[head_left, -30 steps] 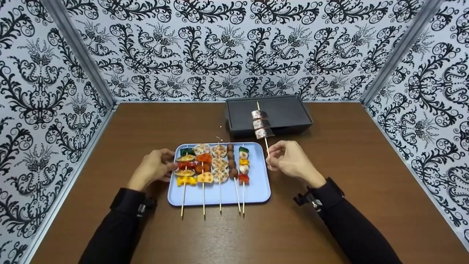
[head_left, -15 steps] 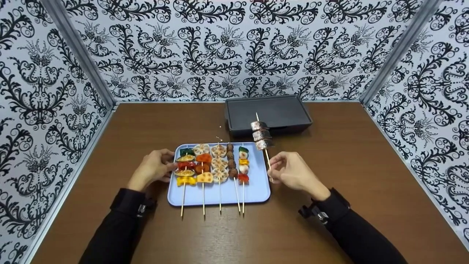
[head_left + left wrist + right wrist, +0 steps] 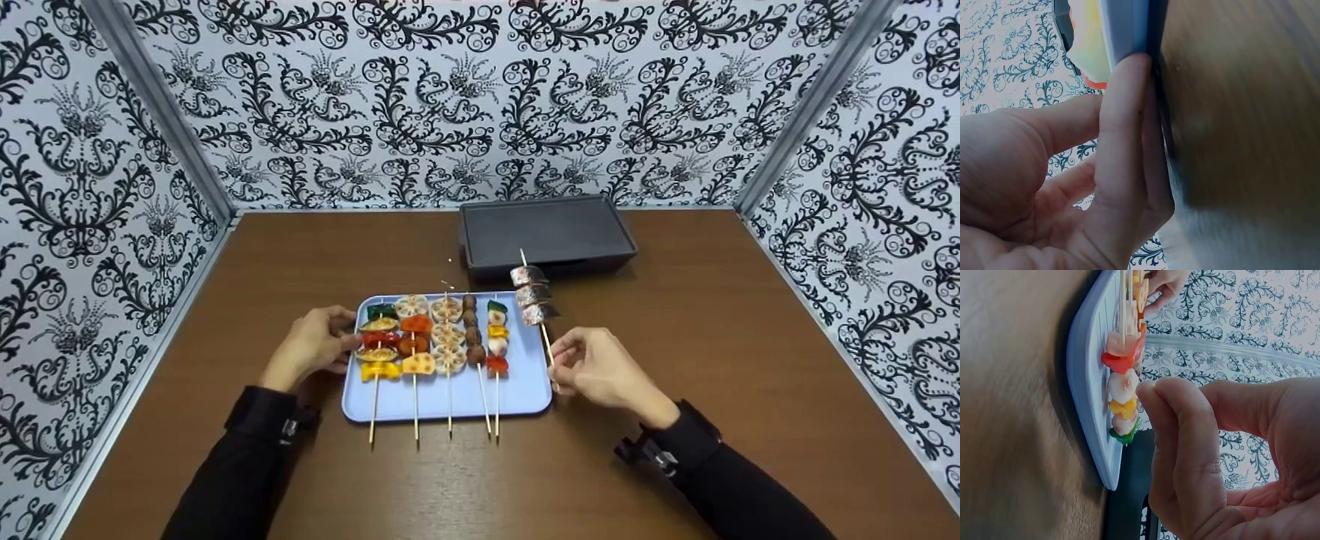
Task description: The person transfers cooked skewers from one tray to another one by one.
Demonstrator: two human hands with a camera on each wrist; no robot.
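Note:
My right hand [image 3: 606, 369] pinches the bare stick end of a skewer [image 3: 532, 295] threaded with silvery, fish-like chunks. The skewer is held up at the right edge of a light-blue tray [image 3: 523, 401], tip toward the back; in the right wrist view the fingertips [image 3: 1157, 385] meet, and the stick cannot be made out. At the tray's left edge, my left hand [image 3: 313, 343] grips the rim, its fingers [image 3: 1123, 124] against the tray side. Several skewers lie side by side on the tray, including lotus-root slices [image 3: 448, 334], brown balls [image 3: 474, 337] and mixed vegetables [image 3: 497, 337].
A dark grey grill plate [image 3: 547, 229] stands behind the tray, near the patterned back wall [image 3: 465, 105]. The skewers' sticks stick out past the tray's front rim. Brown tabletop [image 3: 750, 360] surrounds everything.
My right hand has drawn the fish skewer back from over the grill plate, toward me and down to the tray's right edge. The left hand and tray have stayed put.

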